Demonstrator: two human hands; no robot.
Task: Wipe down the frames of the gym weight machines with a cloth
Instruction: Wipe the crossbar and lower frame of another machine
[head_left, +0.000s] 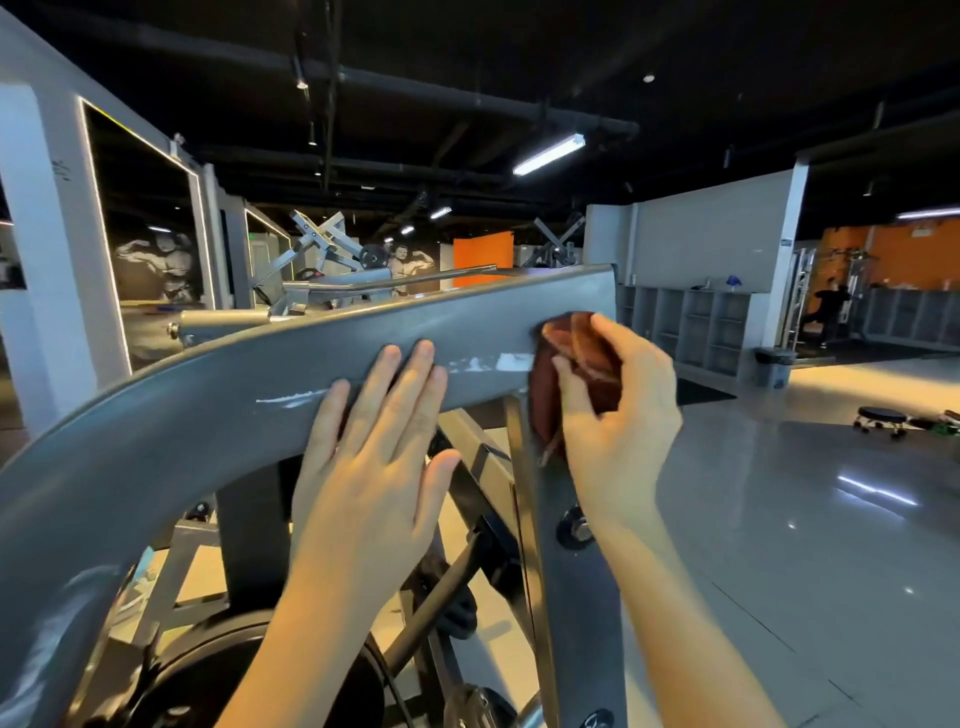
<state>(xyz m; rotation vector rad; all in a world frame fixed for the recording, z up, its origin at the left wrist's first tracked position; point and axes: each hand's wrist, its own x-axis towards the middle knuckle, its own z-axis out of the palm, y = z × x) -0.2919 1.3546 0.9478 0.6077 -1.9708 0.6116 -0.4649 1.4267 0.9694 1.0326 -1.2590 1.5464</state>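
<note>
Pressing crumpled maroon cloth (574, 374) on smooth curved grey frame (208, 395)

Beam, left stretch: the left hand (371, 457) is lying flat on the wide grey curved metal beam (208, 415), covering it.
Beam, middle: a short white-scuffed strip (478, 364) is lying bare between the hands.
Beam, right end: the right hand (618, 400) is gripping a bunched dark red cloth (566, 358) against it.
Under the beam: a grey bolted steel upright (576, 597), a black slanting bar (441, 587) and a black round weight plate (208, 675) are crowding the gap.
Right side: glossy grey floor (779, 519) is stretching open.
</note>
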